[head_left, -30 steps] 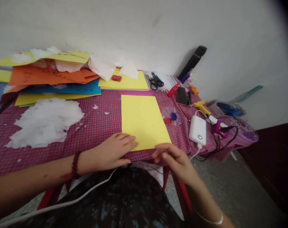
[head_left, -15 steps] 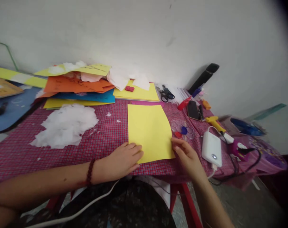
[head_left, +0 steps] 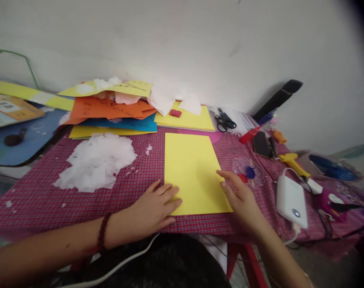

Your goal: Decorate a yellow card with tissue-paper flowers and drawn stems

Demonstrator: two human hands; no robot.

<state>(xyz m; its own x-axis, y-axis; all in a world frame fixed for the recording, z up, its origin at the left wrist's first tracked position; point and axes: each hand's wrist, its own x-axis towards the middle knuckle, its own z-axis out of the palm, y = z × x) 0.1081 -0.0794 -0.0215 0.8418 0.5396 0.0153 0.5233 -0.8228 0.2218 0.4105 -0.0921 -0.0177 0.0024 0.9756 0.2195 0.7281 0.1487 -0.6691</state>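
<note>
A yellow sheet of paper (head_left: 194, 172) lies flat on the red checked tablecloth (head_left: 134, 188) in front of me. My left hand (head_left: 153, 210) rests open and flat on the sheet's near left corner, a dark bead bracelet on its wrist. My right hand (head_left: 242, 196) lies open at the sheet's right edge, fingers stretched out and touching the paper. Neither hand holds anything.
A pile of white tissue scraps (head_left: 96, 160) lies to the left. Stacked coloured sheets (head_left: 110, 114) and scissors (head_left: 225, 120) sit at the back by the wall. On the right are a white power bank (head_left: 291, 200), a yellow glue gun (head_left: 291, 162), a phone (head_left: 261, 144) and cables.
My right hand came up from below the table edge onto the sheet's right edge. The left hand stayed on the near left corner. The view has shifted left.
</note>
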